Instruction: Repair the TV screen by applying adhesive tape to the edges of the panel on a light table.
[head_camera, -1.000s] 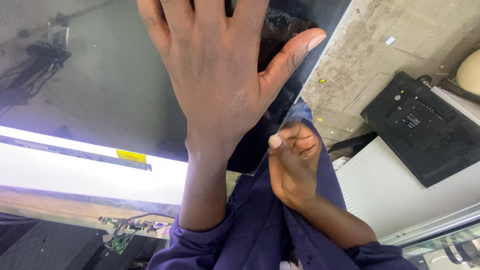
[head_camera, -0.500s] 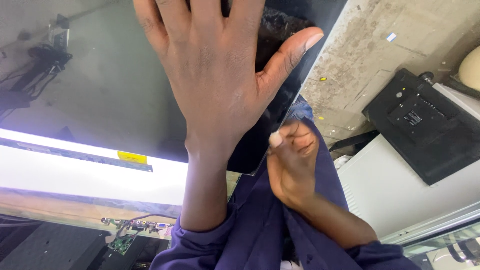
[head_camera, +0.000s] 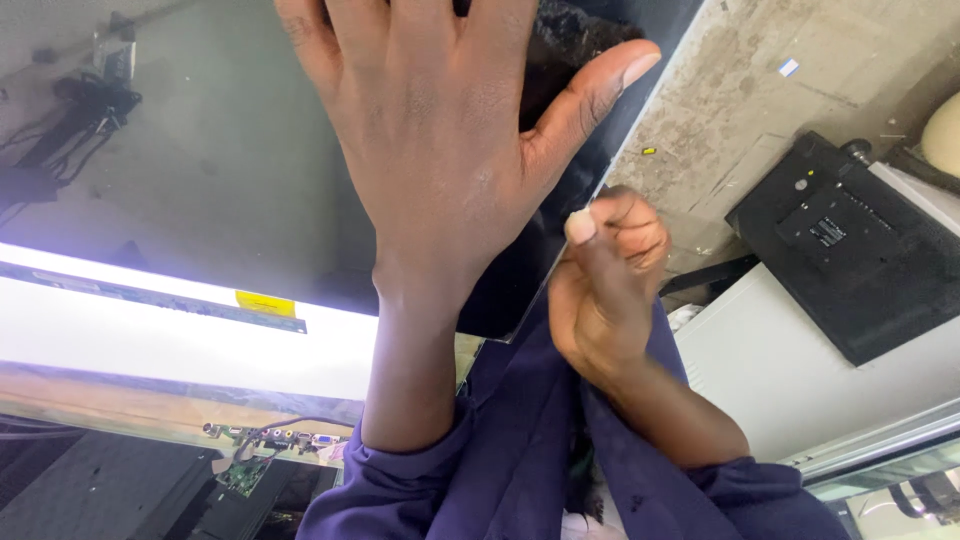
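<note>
My left hand (head_camera: 440, 150) lies flat with its fingers spread on a large dark glossy panel (head_camera: 220, 170), thumb pointing right toward the panel's right edge. My right hand (head_camera: 605, 285) is curled into a fist just below that thumb, at the panel's lower right corner. Its fingers and thumb seem to pinch the panel's edge, though the grip itself is partly hidden. Both arms wear dark blue sleeves (head_camera: 520, 470).
A bright white lit sheet (head_camera: 150, 340) with a yellow sticker (head_camera: 265, 303) lies under the panel's near edge. A small green circuit board (head_camera: 240, 472) sits below it. A black boxy device (head_camera: 850, 240) rests on a white surface (head_camera: 760, 380) at right. Concrete floor (head_camera: 720, 110) shows beyond.
My left hand has slid slightly left and up on the panel. My right hand stays closed at the same corner.
</note>
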